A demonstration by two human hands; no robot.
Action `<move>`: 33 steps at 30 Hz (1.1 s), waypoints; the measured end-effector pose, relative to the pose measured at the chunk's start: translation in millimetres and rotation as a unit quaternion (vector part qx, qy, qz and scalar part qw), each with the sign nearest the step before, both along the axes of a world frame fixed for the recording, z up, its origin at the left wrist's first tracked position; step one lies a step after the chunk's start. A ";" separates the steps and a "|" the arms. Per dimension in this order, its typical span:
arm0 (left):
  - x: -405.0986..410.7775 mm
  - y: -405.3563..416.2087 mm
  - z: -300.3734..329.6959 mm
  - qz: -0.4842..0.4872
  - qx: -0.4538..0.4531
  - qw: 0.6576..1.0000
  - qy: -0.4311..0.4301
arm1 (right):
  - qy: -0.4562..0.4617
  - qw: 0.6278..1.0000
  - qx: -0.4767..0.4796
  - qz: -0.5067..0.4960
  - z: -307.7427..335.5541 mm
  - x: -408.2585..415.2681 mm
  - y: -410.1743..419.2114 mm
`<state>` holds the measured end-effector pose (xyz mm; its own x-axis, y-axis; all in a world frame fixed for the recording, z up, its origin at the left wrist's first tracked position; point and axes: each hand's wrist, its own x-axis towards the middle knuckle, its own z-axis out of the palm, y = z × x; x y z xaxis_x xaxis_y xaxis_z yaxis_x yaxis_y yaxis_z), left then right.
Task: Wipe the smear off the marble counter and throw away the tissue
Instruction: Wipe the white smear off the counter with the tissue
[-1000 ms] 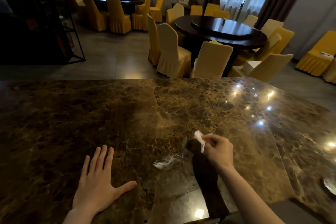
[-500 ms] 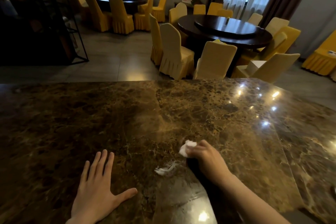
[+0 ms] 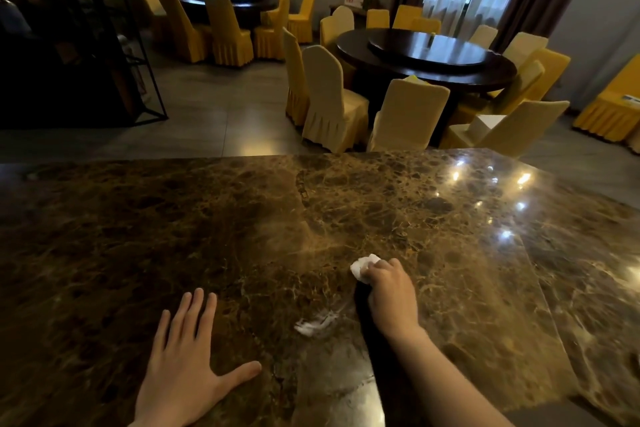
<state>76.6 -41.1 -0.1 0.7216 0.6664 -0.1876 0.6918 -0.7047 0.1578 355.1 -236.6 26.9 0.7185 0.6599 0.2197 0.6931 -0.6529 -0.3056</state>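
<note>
On the near half of the brown marble surface (image 3: 242,218), both hands are down.

- Right hand (image 3: 389,291): grip curled tight around a crumpled white tissue (image 3: 362,269), which pokes out past the knuckles at the hand's 11 o'clock. The wad looks pressed to the stone or just above it; cannot tell which.
- Left hand (image 3: 187,367): flat on the surface, fingers spread wide, thumb out toward 3 o'clock. Holds nothing; reads as a brace.
- Smear (image 3: 317,321): whitish streak, between the two hands, at roughly 7 o'clock from the right hand and close beside the wrist. The tissue is apart from it, further out across the surface.
- No bin in view. Beyond the far edge: a round dining table (image 3: 426,59) ringed with yellow-covered chairs (image 3: 332,100).

Judgement: wiping is in hand, and the smear is not yet cleared.

Risks from here:
- The tissue sits beyond the streak, so a short stroke could miss it altogether.
- The wad is small and balled; a wet streak may be dragged thin across the polish rather than lifted, leaving a wider film.
- Ceiling-light glare on the stone could hide any residue.
- The forearm hovers close beside the streak and may brush through it.
</note>
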 end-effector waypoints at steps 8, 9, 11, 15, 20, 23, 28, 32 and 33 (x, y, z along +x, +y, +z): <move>-0.3 0.5 -1.7 0.000 -0.011 1.000 0.004 | 0.001 0.995 -0.014 0.094 -6.9 3.2 -19.7; -0.2 0.0 -1.4 -0.001 -0.010 1.000 0.006 | 0.003 0.999 -0.004 0.035 -2.9 10.6 -15.7; -1.2 0.4 0.5 -0.003 -0.009 1.000 0.012 | 0.006 1.000 0.003 0.001 -0.9 2.6 -2.8; 2.3 1.4 1.1 0.002 -0.014 1.000 0.027 | 0.005 0.988 -0.013 0.152 -17.2 -33.8 -20.1; 2.5 0.3 1.8 0.000 -0.012 0.999 0.034 | 0.012 0.999 -0.007 0.041 0.2 4.5 -18.6; 1.6 0.8 2.2 -0.001 -0.011 0.999 0.030 | 0.007 0.999 -0.032 0.028 6.4 -9.5 2.0; 1.7 1.4 -1.0 -0.003 -0.010 1.000 0.017 | 0.008 0.989 -0.007 0.147 -18.1 -41.6 -44.3; -0.2 1.4 -4.5 -0.003 -0.004 1.000 0.004 | -0.005 0.997 -0.030 0.073 -7.8 -14.4 -34.9; -0.4 1.2 -5.6 -0.002 -0.004 1.000 0.001 | -0.005 0.999 -0.032 0.043 -2.3 -8.7 -25.1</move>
<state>76.1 -39.9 -5.6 0.7242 0.6618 -0.1938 0.6890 -0.7062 0.1627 346.4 -261.7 24.6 0.6570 0.7314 0.1826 0.7499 -0.6094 -0.2574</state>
